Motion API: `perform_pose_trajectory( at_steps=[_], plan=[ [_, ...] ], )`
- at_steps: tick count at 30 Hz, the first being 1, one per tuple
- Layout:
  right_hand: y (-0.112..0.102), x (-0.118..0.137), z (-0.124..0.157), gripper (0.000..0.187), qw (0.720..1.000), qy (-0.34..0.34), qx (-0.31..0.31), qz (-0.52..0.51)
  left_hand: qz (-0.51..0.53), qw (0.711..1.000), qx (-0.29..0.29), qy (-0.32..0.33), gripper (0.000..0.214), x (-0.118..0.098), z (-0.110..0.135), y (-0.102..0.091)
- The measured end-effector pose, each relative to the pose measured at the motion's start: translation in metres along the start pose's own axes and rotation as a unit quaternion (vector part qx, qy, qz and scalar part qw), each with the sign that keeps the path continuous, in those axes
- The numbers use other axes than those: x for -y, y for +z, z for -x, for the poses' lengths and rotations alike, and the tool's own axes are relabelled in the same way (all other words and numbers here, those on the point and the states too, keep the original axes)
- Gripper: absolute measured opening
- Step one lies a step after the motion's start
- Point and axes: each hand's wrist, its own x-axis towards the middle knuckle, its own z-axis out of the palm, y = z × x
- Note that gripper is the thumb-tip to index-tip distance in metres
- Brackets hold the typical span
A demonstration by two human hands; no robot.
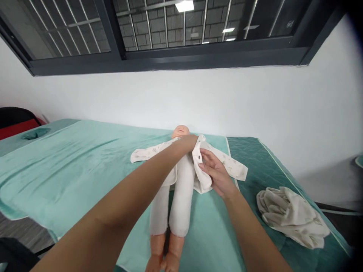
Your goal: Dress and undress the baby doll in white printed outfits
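Note:
A baby doll [181,207] lies on its back on the bed, its head toward the wall and its bare feet toward me. Under its arms and back is a white patterned baby shirt [235,168], with both sleeves spread out and the front parted. My left hand [189,142] reaches across the doll's chest to the shirt's right-hand front flap; its fingers are hidden behind the cloth. My right hand [214,172] pinches the edge of that same flap between thumb and fingers, near a dark snap.
A light green sheet [85,158] covers most of the massage bed [246,151], which has a face hole at left. A crumpled cream cloth [292,215] lies at right. A white wall [159,98] and a barred window [181,62] stand behind; a red and black object [17,122] is at far left.

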Motion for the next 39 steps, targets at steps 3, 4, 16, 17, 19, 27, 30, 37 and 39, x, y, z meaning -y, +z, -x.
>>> perform_pose_trajectory(
  at_steps=[3,4,16,17,19,27,30,37,39],
  plan=[
    [0.001,0.001,0.001,0.052,0.999,0.014,0.035,-0.001,0.028,0.999,-0.001,0.018,0.036,0.016,0.01,-0.017],
    [0.002,0.002,0.001,0.052,0.999,0.016,0.044,-0.005,0.046,0.999,0.001,0.025,0.041,0.02,0.013,-0.021],
    [0.002,0.013,0.007,0.041,0.995,0.03,0.092,-0.009,0.037,0.996,0.043,0.064,0.042,0.018,0.034,-0.02],
    [0.002,0.014,0.007,0.04,0.995,0.03,0.094,-0.007,0.035,0.997,0.014,0.062,0.042,0.019,0.034,-0.02],
    [0.002,0.015,0.008,0.037,0.995,0.029,0.094,-0.008,0.032,0.997,-0.055,0.037,0.043,0.022,0.034,-0.019],
    [-0.003,0.011,0.009,0.027,0.997,0.006,0.062,-0.054,-0.007,0.98,-0.182,-0.085,0.032,0.04,0.044,-0.002],
    [-0.007,0.007,0.007,0.025,0.999,-0.009,0.016,-0.05,-0.016,0.975,-0.201,-0.099,0.035,0.044,0.049,0.003],
    [-0.012,0.001,0.003,0.023,1.0,0.001,-0.012,0.012,-0.009,0.966,-0.255,-0.049,0.037,0.054,0.071,0.01],
    [-0.011,0.001,0.005,0.024,1.0,0.006,0.01,0.005,0.024,0.959,-0.283,-0.023,0.038,0.059,0.087,0.016]
  ],
)
